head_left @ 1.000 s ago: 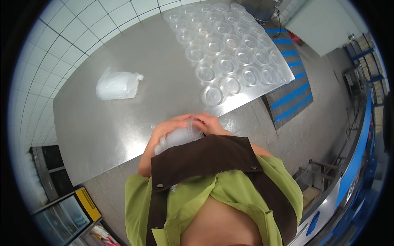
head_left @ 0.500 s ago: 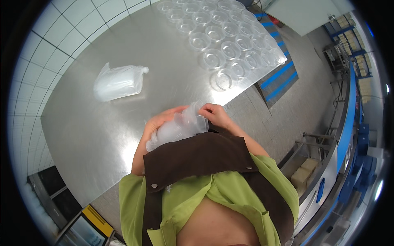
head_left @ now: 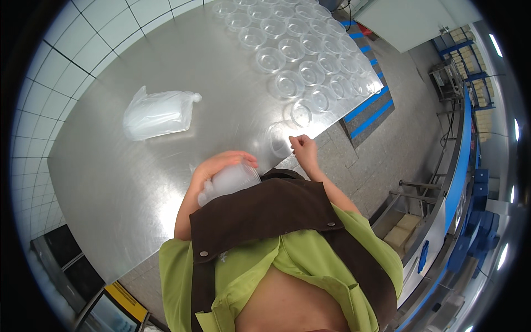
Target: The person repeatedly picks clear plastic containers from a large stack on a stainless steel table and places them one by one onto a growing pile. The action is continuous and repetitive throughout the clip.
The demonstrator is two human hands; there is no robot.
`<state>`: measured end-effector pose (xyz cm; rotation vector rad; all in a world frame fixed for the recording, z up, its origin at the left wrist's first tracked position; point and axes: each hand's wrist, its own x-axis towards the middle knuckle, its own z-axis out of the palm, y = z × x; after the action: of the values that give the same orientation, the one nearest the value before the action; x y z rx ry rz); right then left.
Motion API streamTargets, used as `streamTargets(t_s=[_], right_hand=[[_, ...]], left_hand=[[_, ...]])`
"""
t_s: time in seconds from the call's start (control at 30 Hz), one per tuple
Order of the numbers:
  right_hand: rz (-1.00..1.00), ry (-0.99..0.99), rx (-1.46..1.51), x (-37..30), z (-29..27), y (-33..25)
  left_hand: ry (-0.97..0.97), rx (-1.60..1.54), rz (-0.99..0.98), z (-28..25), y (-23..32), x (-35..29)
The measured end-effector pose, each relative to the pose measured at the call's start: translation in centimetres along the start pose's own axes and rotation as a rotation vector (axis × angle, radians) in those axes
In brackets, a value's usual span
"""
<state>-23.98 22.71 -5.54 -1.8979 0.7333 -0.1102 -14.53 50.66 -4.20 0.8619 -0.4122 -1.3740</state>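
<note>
Pinching a clear cup point(head_left: 280, 141), left of the right hand point(head_left: 303, 151), by its rim near the edge of the tabletop point(head_left: 210, 99); gripping a cup stack point(head_left: 235, 179) in the left hand point(head_left: 221, 161), angled lengthwise toward that cup

Clear plastic tubs point(head_left: 289, 84), set singly: over twenty, exact count uncertain. Nested tub stack point(head_left: 231, 178): one. White bagged bundle point(head_left: 160, 115): one. Tabletop point(head_left: 110, 193): one.

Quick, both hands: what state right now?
Left hand: curled over, holding a stack of clear cups.
Right hand: fingers pinched closed at one clear cup's rim.
</note>
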Motion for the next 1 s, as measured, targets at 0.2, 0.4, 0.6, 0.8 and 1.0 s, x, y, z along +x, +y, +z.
streamTargets(t_s=[0.2,0.4,0.6,0.8,1.0], right_hand=[[0.223,-0.054,-0.276,2.8,-1.2,1.1],[-0.244,-0.15,-0.168,-1.6,-0.3,-5.5],[-0.731,-0.434,-0.086,-0.2,4.5,-9.5],[-0.312,-0.292,-0.075,8.1,4.0,-7.6],[-0.21,-0.168,-0.646,13.1,3.2,-7.6]], left_hand=[[-0.029,-0.04,0.027,0.2,0.8,0.1],[-0.095,-0.004,0.072,-0.9,2.6,2.1],[0.077,0.121,0.012,-0.6,4.6,4.2],[0.069,-0.147,0.094,-2.3,1.5,1.2],[0.275,-0.206,0.132,-1.0,1.3,-1.6]])
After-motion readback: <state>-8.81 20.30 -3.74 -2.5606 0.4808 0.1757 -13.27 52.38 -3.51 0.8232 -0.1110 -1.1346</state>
